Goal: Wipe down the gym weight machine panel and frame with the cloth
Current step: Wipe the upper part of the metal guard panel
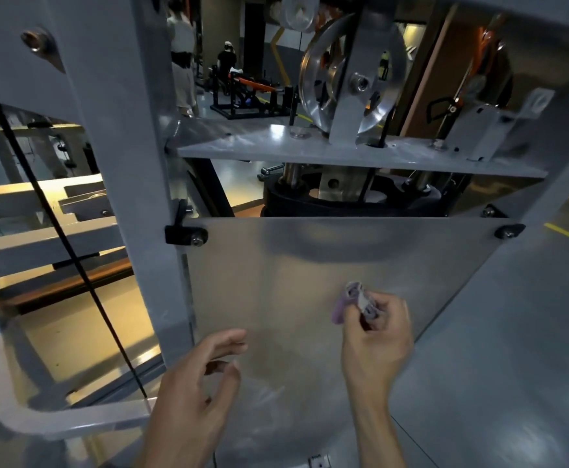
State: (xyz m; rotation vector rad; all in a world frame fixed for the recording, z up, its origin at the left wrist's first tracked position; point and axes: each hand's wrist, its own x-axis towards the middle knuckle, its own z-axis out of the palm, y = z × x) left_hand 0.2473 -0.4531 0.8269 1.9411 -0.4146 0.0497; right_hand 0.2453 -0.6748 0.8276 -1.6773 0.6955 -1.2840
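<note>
Bunched purple cloth (pixel 354 304) pinched in the curled fingers of the right hand (pixel 376 336), pressed to the metal panel (pixel 293 282) right of centre. Left hand (pixel 202 376) near, loose, holding nothing, hovering just off the panel. Faint smears low on the panel; likely mid-wipe, panel only partly done. Grey frame (pixel 117 130) apparently untouched, though hard to judge. Beyond, 1 big pulley (pixel 350 79) above a shelf. Panel's bottom edge cut off; weight stack mostly hidden; far gym floor blurred.
</note>
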